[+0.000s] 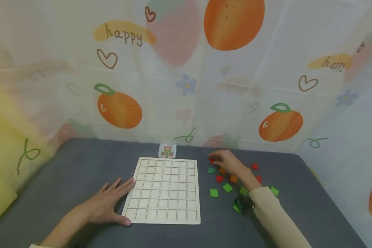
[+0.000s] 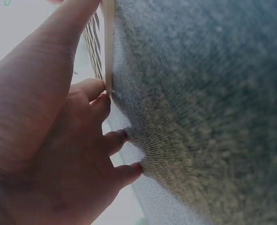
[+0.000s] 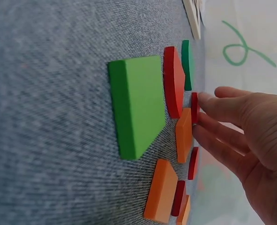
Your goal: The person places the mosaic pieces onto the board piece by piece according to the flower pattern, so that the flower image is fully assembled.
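Note:
A pale square grid board (image 1: pixel 161 190) lies flat on the dark cloth. My left hand (image 1: pixel 106 203) rests at its left side, fingers spread, thumb at the near left corner and a fingertip at the left edge. In the left wrist view, the fingertips (image 2: pixel 137 168) press on the cloth beside the board's rim (image 2: pixel 108 47). To the right, my right hand (image 1: pixel 229 162) pinches a small red tile (image 1: pixel 211 161) between thumb and fingers, low at the table. In the right wrist view that red tile (image 3: pixel 194 107) is partly hidden behind the fingertips.
Around the right hand lie several loose tiles: green squares (image 1: pixel 214 193), orange squares (image 1: pixel 233 178), red rounded ones (image 1: pixel 219 178) and a teal one (image 1: pixel 211 170). A small patterned card (image 1: pixel 167 151) lies behind the board. A printed curtain (image 1: pixel 186 103) hangs at the table's back.

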Tool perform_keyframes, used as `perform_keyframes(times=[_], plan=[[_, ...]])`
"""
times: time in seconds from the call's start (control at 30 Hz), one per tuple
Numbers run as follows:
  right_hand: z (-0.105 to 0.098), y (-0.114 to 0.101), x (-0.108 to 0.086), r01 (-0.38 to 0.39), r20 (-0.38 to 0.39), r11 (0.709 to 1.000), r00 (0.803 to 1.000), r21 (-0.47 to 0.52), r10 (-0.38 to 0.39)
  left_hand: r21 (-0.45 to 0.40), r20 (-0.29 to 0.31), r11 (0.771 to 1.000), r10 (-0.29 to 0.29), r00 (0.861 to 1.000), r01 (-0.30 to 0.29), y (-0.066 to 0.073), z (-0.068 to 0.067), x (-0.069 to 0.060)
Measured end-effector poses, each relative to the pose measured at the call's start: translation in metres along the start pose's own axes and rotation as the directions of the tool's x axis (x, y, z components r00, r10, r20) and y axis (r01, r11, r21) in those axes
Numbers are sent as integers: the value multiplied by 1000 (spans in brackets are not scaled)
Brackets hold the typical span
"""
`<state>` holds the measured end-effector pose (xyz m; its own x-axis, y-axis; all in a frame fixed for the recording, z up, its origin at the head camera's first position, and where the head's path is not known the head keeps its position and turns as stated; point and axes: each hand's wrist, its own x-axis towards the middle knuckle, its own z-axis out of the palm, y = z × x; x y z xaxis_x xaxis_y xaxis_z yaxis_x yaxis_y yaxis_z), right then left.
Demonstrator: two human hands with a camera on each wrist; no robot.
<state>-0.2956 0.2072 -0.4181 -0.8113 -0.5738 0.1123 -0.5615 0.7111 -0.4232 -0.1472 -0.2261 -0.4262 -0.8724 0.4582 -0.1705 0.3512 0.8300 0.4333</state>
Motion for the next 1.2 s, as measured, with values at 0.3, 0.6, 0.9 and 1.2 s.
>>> perform_keyframes(times=[0.3,0.6,0.9,1.2], plan=[[-2,-3,7,2,7,999,1000,-32,-1,77,-38,997,-17,999,20,1,0,-3],[-6,-7,11,-36,18,999,999,-20,37,107,-40,994,-28,999,33,8,-2,-3],[-9,-11,16,32,6,999,999,-42,-32,102,22,995,-16,1000,14,8,-4,4],[-9,-29,23,148,-48,989,988,-8,-149,72,29,997,-5,1000,3,4,-6,2]])
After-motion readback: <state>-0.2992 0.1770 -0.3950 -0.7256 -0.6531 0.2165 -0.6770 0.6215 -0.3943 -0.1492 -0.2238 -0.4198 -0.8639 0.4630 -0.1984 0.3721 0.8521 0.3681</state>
